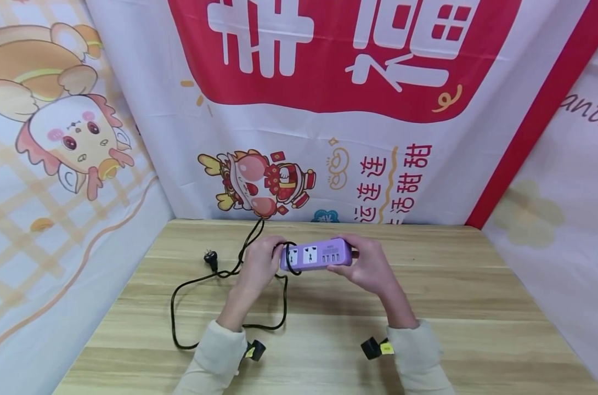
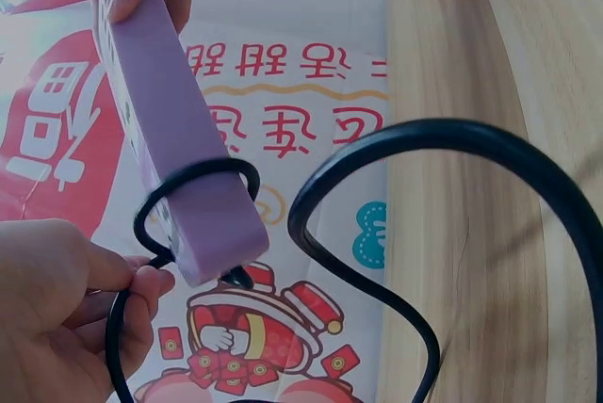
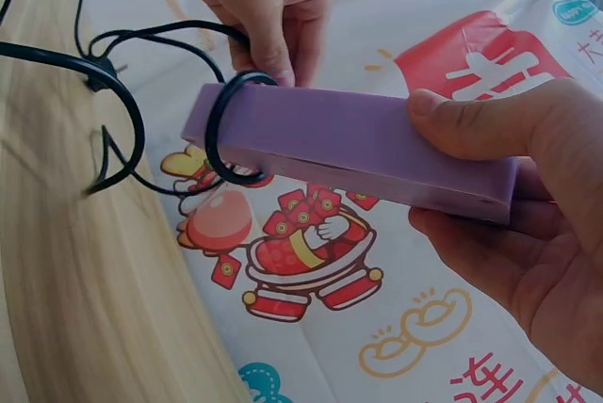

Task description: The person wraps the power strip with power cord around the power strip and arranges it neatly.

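A purple power strip (image 1: 328, 254) with white sockets and several USB ports is held up over the table. My right hand (image 1: 370, 264) grips its right end, thumb along one side and fingers on the other. Round the strip's left end runs a loop of black cord (image 2: 200, 169). My left hand (image 1: 260, 262) pinches that cord between thumb and fingers, right beside the strip, as the left wrist view (image 2: 85, 304) shows. In the right wrist view, the cord loop (image 3: 215, 135) circles the strip's far end, and the strip's plain side (image 3: 330, 130) faces the camera.
The rest of the cord (image 1: 173, 307) lies in loose curves on the wooden table (image 1: 457, 340), mostly at the left. Its black plug (image 1: 210, 259) rests at the back left. A printed cloth (image 1: 299, 126) hangs behind the table's back edge.
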`<state>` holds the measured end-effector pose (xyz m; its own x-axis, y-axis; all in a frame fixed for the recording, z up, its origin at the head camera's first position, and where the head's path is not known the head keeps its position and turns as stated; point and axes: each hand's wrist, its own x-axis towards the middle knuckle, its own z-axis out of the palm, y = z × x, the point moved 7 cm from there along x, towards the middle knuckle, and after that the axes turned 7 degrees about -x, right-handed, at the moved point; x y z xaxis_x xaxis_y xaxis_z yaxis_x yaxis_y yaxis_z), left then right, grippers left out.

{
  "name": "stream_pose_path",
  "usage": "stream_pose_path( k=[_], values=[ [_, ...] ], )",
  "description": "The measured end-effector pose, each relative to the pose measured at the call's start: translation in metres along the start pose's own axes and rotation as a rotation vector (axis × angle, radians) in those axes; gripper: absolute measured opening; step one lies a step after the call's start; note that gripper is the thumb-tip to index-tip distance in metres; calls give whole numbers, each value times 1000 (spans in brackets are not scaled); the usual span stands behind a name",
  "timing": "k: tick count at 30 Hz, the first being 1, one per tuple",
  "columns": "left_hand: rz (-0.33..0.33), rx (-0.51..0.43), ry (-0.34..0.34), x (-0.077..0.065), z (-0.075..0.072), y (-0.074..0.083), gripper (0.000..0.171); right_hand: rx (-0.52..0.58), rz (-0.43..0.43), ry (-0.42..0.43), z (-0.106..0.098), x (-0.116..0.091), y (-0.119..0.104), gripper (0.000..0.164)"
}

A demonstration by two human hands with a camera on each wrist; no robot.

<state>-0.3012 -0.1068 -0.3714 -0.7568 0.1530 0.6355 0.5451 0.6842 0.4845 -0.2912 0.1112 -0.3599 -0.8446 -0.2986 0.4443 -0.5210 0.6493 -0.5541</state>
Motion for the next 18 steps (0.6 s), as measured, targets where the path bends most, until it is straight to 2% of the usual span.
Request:
stream_pose_path(
  k=[8, 14, 18],
  values=[
    [-11, -59, 41, -2, 2, 5, 17, -21, -34, 96, -1, 2, 1, 55],
    [-33, -159, 24, -2, 6, 10, 23, -40, -21, 206, -8, 0, 8, 58],
    [-65, -235, 10, -2, 9, 10, 18, -13, -16, 274, -12, -1, 13, 58]
  ],
)
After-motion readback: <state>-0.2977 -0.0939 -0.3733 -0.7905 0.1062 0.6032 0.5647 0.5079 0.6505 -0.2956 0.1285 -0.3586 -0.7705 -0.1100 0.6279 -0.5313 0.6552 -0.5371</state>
